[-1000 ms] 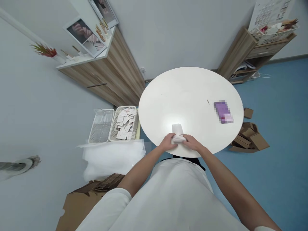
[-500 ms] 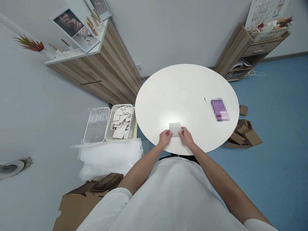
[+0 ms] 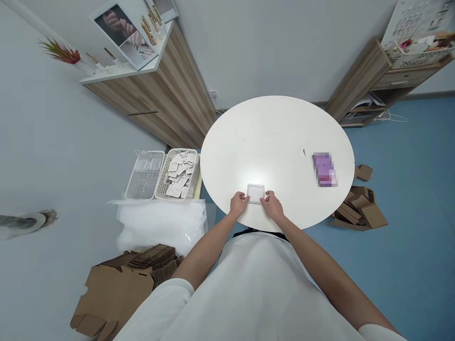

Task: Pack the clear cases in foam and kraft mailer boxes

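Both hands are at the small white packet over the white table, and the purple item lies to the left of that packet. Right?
Not quite: the head view shows the purple item to the packet's right. Both hands, left and right, are at the small white packet.

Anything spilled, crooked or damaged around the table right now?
The small white packet looks straight; no spill shows. A dark speck, possibly debris or a mark, stands out oddly against the white table, left of the purple item.

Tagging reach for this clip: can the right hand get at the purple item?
Probably yes: only flat tabletop shows between the right hand and the purple item, though that hand is at the white packet.
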Available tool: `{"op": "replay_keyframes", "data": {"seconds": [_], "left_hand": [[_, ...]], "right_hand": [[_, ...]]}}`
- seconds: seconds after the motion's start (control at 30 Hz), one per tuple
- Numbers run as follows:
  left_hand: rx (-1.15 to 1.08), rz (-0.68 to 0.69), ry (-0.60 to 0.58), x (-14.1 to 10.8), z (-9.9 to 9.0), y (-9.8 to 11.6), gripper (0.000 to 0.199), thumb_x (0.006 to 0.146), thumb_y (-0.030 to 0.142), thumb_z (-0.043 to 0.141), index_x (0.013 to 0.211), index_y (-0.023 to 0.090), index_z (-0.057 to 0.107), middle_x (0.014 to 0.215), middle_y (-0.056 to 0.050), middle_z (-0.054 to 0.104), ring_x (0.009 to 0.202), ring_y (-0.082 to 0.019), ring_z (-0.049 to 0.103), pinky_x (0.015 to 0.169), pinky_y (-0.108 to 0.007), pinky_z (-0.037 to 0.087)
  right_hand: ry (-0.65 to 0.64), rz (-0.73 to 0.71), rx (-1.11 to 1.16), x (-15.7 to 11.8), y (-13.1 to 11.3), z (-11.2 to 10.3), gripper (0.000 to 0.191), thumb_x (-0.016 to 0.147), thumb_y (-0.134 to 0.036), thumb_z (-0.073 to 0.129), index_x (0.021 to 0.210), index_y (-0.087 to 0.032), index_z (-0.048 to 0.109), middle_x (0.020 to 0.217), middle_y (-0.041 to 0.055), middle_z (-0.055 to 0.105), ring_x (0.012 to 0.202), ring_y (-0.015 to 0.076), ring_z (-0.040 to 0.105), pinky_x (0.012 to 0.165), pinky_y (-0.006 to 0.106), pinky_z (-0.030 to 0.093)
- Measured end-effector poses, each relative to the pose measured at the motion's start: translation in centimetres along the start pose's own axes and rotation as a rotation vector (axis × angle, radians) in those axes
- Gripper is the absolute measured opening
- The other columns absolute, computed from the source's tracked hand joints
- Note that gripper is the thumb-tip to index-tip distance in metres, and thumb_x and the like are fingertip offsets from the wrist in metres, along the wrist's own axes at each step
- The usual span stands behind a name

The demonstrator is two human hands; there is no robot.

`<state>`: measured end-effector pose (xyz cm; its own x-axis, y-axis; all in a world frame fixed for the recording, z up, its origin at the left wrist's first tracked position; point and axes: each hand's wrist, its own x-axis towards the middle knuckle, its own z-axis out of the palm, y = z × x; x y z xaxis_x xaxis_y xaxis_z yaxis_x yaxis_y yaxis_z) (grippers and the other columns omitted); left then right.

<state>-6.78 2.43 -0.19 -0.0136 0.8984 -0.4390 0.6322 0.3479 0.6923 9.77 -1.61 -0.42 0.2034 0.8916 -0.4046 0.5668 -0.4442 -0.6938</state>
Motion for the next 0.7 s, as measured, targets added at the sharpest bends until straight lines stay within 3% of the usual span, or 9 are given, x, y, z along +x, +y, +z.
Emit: {"op": "replay_keyframes", "data": {"seconds": [0.23, 0.43, 0.57, 0.7], "left_hand": [[-0.045, -0.058, 0.116, -1.1, 0.8, -0.2, 0.039, 0.077, 0.037, 0.054, 0.108, 0.014, 0.050, 0.107, -0.012, 0.056, 0.086, -0.015, 0.057, 0.079, -0.029, 0.045], [-0.060, -0.112, 0.169, -1.2, 1.1, 0.2, 0.049, 0.078, 0.036, 0.054, 0.120, 0.016, 0.043, 0.118, -0.014, 0.051, 0.093, -0.017, 0.057, 0.079, -0.028, 0.045], [-0.096, -0.110, 0.102, -0.6, 0.9, 0.4, 0.043, 0.075, 0.026, 0.057, 0.116, 0.016, 0.048, 0.112, -0.012, 0.056, 0.087, -0.016, 0.059, 0.080, -0.029, 0.046], [-0.164, -0.082, 0.011, 0.1, 0.8, 0.1, 0.035, 0.072, 0.017, 0.060, 0.107, 0.016, 0.054, 0.098, -0.008, 0.062, 0.079, -0.014, 0.060, 0.078, -0.029, 0.048]], "right_hand": [[-0.090, 0.012, 0.188, -0.1, 1.2, -1.1, 0.051, 0.076, -0.040, 0.045, 0.123, -0.022, 0.036, 0.105, 0.0070, 0.054, 0.078, 0.0159, 0.057, 0.069, 0.029, 0.045], [-0.183, 0.034, 0.374, 0.2, 1.6, -1.3, 0.051, 0.078, -0.040, 0.041, 0.126, -0.027, 0.032, 0.114, 0.0079, 0.050, 0.086, 0.0161, 0.058, 0.060, 0.027, 0.051], [-0.227, 0.038, 0.389, 0.8, 1.7, -1.4, 0.053, 0.078, -0.038, 0.041, 0.129, -0.029, 0.029, 0.111, 0.0071, 0.051, 0.080, 0.0149, 0.058, 0.055, 0.027, 0.053], [-0.251, 0.076, 0.416, 1.9, 0.9, -1.0, 0.051, 0.076, -0.033, 0.045, 0.126, -0.028, 0.037, 0.107, 0.0067, 0.053, 0.075, 0.0152, 0.059, 0.056, 0.029, 0.054]]}}
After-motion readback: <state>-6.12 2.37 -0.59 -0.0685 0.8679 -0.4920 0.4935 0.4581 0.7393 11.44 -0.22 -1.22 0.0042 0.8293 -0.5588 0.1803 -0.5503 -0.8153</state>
